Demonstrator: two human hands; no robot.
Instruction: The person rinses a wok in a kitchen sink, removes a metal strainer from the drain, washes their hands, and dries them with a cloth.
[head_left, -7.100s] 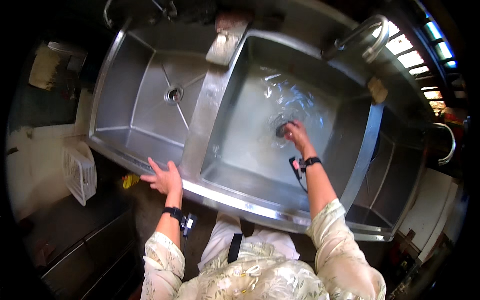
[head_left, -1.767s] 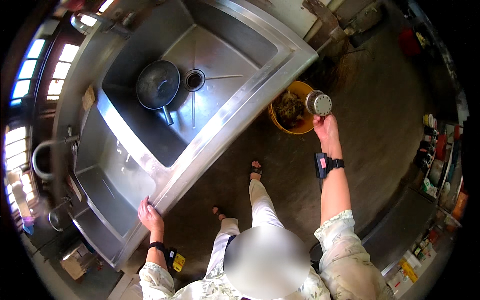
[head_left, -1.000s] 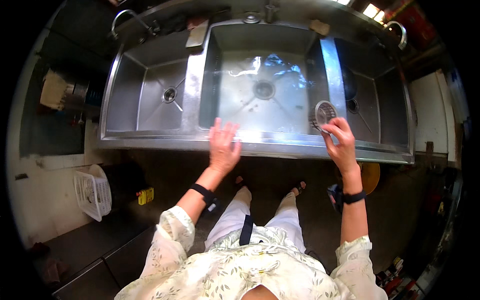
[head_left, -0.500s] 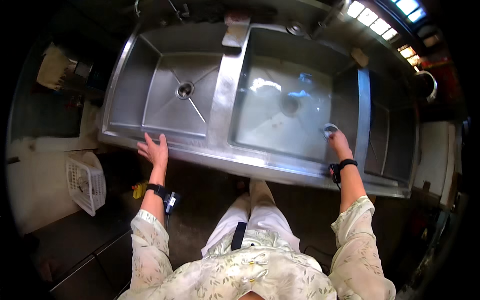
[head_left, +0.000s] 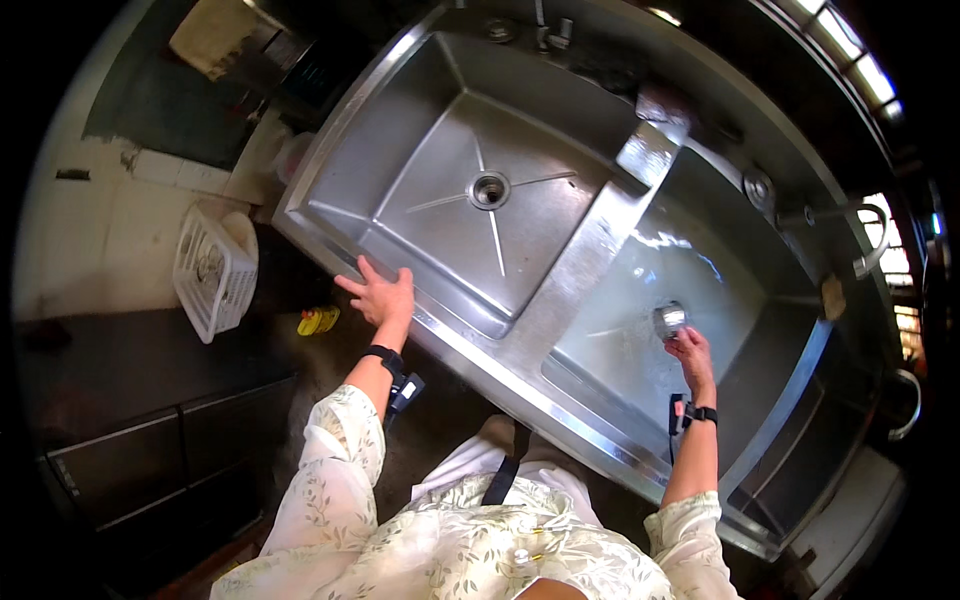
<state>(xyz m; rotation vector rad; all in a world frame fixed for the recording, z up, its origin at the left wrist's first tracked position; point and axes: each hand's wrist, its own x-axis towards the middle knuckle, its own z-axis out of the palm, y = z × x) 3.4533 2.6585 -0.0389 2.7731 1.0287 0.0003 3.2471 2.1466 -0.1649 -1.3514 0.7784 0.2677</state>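
Head view: the strainer (head_left: 671,318), seen half a second earlier by the right wall of the middle basin (head_left: 610,345), is now held farther out over that basin's water (head_left: 625,290). The view has been swung leftward, so that more of the frame is filled by the left basin (head_left: 420,170), while the left hand (head_left: 382,297) is again found at that basin's front rim (head_left: 440,335). The strainer is gripped at its near edge by the bent fingers of the right hand (head_left: 690,352), and is carried just beyond the fingertips; whether the water is touched by it cannot be told. The left hand is spread wide, with nothing held. Between the two basins a broad steel divider (head_left: 565,280) is seen, with a pale block (head_left: 647,153) set at its far end. A drain (head_left: 489,190) is set in the left basin's floor. A tap (head_left: 872,225) is fixed behind the middle basin; a white basket (head_left: 213,275) is placed at left, and barred windows (head_left: 850,40) are seen at upper right.
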